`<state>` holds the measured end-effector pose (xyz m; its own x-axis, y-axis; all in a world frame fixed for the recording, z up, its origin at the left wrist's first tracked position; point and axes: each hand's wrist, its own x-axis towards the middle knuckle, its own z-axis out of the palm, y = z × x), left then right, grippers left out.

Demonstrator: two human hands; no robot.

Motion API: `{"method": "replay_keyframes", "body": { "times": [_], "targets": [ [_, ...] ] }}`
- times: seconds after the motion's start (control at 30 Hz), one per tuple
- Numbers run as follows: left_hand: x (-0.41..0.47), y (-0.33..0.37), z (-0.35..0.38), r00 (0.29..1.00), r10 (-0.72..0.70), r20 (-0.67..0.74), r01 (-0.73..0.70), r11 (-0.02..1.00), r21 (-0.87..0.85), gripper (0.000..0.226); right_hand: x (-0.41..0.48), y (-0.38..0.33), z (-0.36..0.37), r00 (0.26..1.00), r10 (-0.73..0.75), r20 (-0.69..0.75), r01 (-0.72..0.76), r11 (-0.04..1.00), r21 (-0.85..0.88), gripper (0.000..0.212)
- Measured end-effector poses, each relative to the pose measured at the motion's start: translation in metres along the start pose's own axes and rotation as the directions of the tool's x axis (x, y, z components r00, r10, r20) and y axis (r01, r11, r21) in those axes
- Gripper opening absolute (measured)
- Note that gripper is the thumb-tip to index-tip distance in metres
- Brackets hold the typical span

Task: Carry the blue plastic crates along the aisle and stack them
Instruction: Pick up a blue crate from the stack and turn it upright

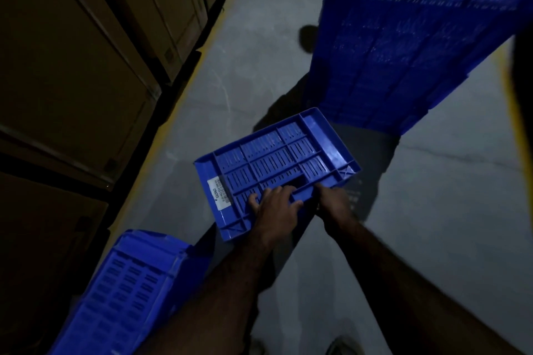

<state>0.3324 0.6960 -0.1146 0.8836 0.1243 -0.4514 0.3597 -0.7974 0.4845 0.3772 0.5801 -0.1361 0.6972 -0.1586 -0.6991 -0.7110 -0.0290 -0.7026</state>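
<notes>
A blue slotted plastic crate (274, 158) hangs tilted above the grey floor, its side wall with a white label facing me. My left hand (274, 204) grips its near edge at the handle slot, fingers curled over the rim. My right hand (331, 199) holds the same edge just to the right, its fingers hidden behind the crate. A tall stack of blue crates (418, 37) rises at the upper right, partly blurred. Another blue crate (124, 291) sits at the lower left beside my left forearm.
Brown cardboard boxes (72, 66) fill dark shelving along the left. A yellow floor line (161, 135) borders the grey concrete aisle (259, 37). Another person's legs and a dark shoe (307, 37) show behind the stack. A second yellow line (516, 124) runs at right.
</notes>
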Motion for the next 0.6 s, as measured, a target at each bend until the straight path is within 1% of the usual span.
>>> {"method": "replay_keyframes", "body": {
  "times": [0.17, 0.3, 0.4, 0.47, 0.6],
  "targets": [
    [-0.022, -0.006, -0.004, 0.991, 0.086, 0.105, -0.091, 0.995, 0.037, 0.041, -0.019, 0.013, -0.015, 1.000, 0.013, -0.020, -0.013, 1.000, 0.027, 0.010],
    [-0.047, 0.006, 0.015, 0.979, 0.168, 0.113, -0.172, 0.985, 0.021, 0.041, -0.042, 0.033, -0.047, 0.994, 0.028, -0.108, -0.024, 0.999, 0.038, 0.007],
    [-0.065, 0.025, 0.033, 0.968, 0.221, 0.115, -0.223, 0.975, 0.002, 0.042, -0.057, 0.037, -0.080, 0.986, 0.033, -0.164, -0.026, 0.999, 0.045, 0.010],
    [-0.075, 0.037, 0.042, 0.961, 0.248, 0.122, -0.248, 0.969, -0.013, 0.042, -0.061, 0.039, -0.100, 0.982, 0.018, -0.188, -0.019, 1.000, 0.000, 0.014],
    [-0.091, 0.046, 0.067, 0.954, 0.274, 0.125, -0.264, 0.960, -0.088, 0.041, -0.072, 0.041, -0.124, 0.964, -0.013, -0.265, -0.028, 0.988, -0.152, 0.022]
  ]
}}
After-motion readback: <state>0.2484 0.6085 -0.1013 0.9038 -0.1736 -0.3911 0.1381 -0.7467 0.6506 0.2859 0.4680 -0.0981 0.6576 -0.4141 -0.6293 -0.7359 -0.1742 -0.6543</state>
